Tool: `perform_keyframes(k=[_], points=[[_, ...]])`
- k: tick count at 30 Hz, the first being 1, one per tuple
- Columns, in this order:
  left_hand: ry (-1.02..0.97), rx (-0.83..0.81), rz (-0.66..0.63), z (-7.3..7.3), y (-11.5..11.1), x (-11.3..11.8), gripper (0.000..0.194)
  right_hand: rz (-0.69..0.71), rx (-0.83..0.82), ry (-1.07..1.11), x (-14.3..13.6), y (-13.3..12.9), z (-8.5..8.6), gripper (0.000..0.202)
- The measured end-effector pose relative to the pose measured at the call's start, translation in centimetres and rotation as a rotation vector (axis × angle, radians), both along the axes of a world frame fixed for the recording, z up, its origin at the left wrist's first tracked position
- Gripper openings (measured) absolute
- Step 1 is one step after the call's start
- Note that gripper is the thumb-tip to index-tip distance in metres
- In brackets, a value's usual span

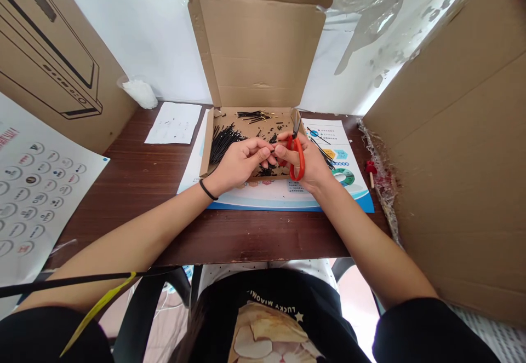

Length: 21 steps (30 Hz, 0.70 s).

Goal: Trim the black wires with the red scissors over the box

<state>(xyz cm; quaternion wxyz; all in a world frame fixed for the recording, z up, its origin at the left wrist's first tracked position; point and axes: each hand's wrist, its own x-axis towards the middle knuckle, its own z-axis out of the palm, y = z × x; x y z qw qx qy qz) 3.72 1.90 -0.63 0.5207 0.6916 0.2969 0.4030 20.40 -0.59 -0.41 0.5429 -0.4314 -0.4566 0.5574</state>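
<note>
Scissors with red handles (pixel 303 160) hang on the fingers of my right hand (pixel 306 157), blades pointing up and away from me. The thumb and fingertips of that hand are closed and meet those of my left hand (pixel 246 157). My left hand is closed in a pinch; a small dark piece seems to show between the fingertips, too small to name. Both hands are over an open cardboard box (pixel 206 149). Inside it lie a bundle of thin black sticks or wires (pixel 225 139), a smaller pile with gold-coloured tips (pixel 255 115), and scattered short black bits (pixel 267 171).
A printed sheet (pixel 246 201) lies under the box, with more black sticks (pixel 324 154) at its right. White paper (pixel 173 123) lies at the back left of the brown table (pixel 255 237). Large cardboard (pixel 456 149) closes the right side; a red-topped item (pixel 371 171) lies beside it.
</note>
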Motion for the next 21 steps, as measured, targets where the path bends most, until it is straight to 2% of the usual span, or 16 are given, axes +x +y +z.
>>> perform_keyframes(k=[4,7,10,16,21], points=[[0.025,-0.030,-0.016,0.0,-0.1,0.0,0.033,-0.047,-0.082,0.012,0.4,0.3,-0.5,0.058],[0.026,-0.011,0.030,-0.2,-0.1,0.0,0.034,-0.105,-0.053,-0.046,0.6,0.1,-0.3,0.050],[0.014,0.021,0.092,-0.4,0.1,0.0,0.037,-0.104,0.040,-0.230,1.0,-0.3,0.5,0.044],[0.059,0.039,0.203,-0.6,0.3,-0.2,0.038,-0.113,0.218,-0.711,1.5,-0.7,1.0,0.049],[0.005,0.019,0.188,-0.6,0.3,-0.2,0.038,-0.121,0.289,-0.840,1.3,-1.0,0.9,0.043]])
